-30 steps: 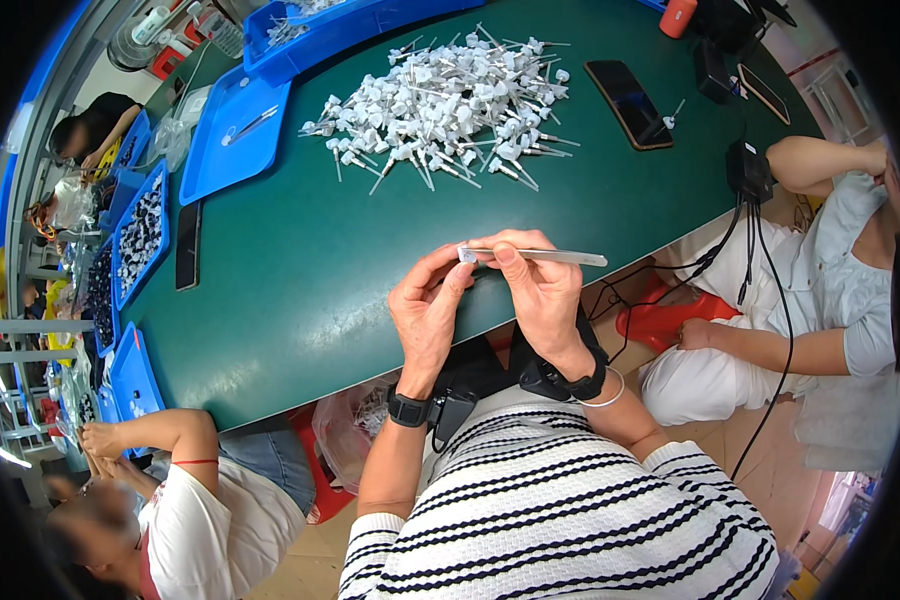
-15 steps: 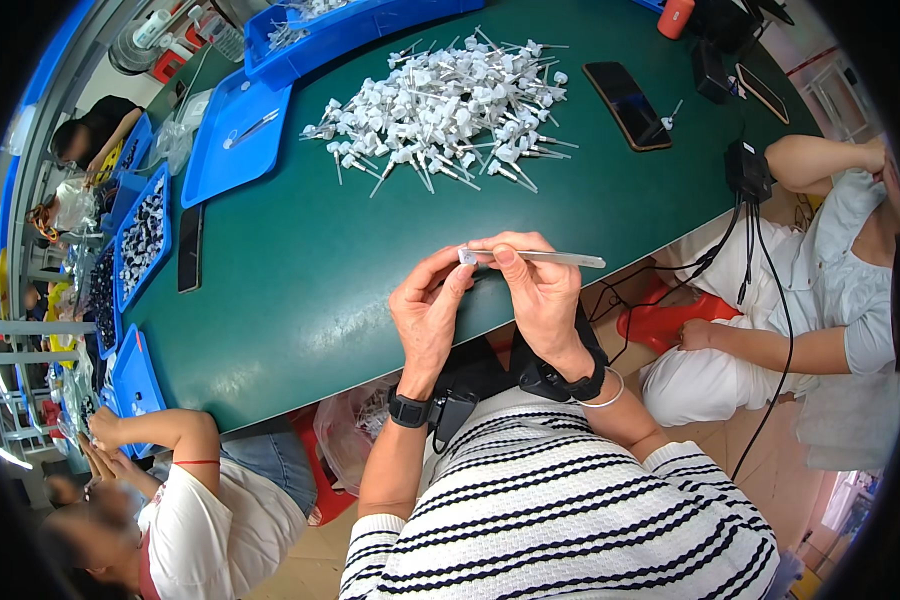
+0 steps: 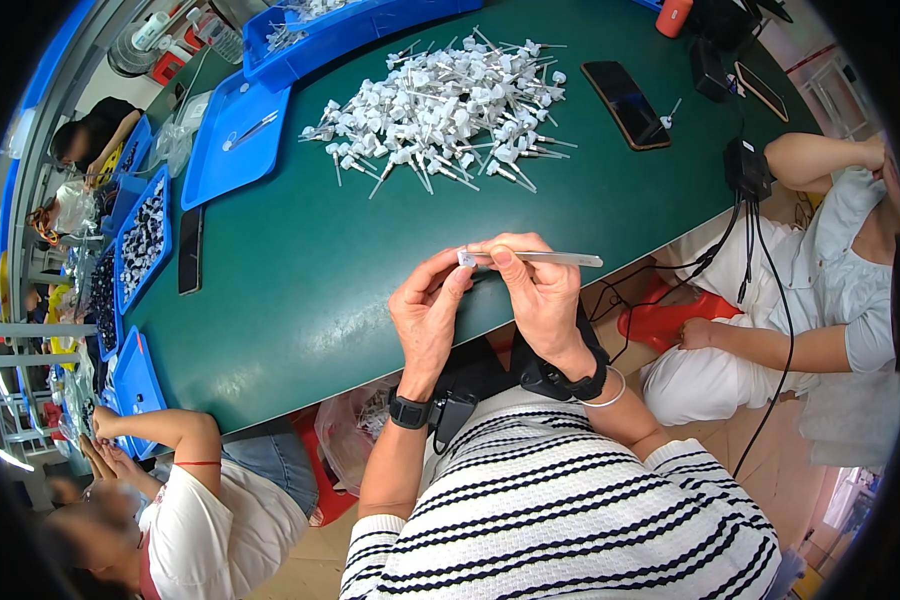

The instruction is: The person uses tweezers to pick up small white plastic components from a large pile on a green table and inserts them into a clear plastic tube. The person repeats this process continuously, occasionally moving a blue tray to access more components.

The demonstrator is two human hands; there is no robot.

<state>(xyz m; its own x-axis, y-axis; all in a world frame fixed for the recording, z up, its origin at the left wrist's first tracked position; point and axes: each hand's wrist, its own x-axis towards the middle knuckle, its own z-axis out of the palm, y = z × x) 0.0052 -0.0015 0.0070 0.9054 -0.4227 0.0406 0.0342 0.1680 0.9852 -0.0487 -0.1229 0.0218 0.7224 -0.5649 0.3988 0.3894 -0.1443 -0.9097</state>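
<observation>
Between the thumb and fingers of my left hand (image 3: 428,308) I pinch a small white plastic part (image 3: 466,258). My right hand (image 3: 536,290) grips metal tweezers (image 3: 565,258), whose broad end points right. The tweezers' tips are at the white part; my fingers partly hide them. Both hands are just above the near edge of the green table (image 3: 320,270). Beyond them lies a large pile of white plastic pieces with thin stems (image 3: 440,110).
A blue tray (image 3: 205,165) with another pair of tweezers stands at the left. Phones (image 3: 625,105) lie on the table. Blue bins of dark parts (image 3: 142,240) line the left edge. Black cables (image 3: 750,240) hang at the right. People sit on both sides.
My hands stay almost in place, still holding the white part and the tweezers. At the lower left, another person's hands have shifted slightly.
</observation>
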